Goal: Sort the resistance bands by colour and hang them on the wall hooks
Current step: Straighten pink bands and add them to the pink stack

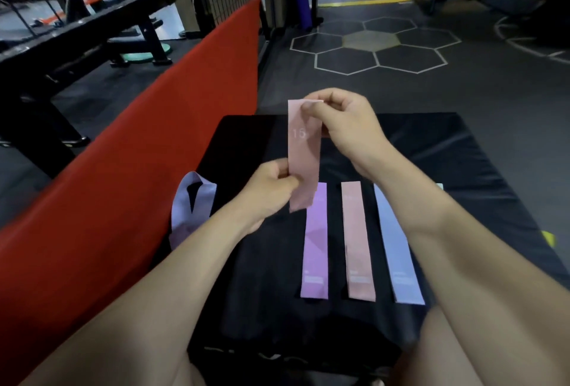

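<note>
**Pink band held up over the mat**

I see the right hand [342, 126] pinching the top of a pink band [303, 154] (marked 15), the left hand [271, 188] gripping its lower edge. Below, a purple band [314, 244], second pink band [357, 240] and lavender band [398, 250] lie side by side on the black mat [462, 154].

Your left hand [271, 188] and right hand [345, 126] pinch a pink band [303, 157] upright above the black mat [447, 154], where purple [314, 247], pink [357, 244] and lavender [398, 250] bands lie side by side.
</note>
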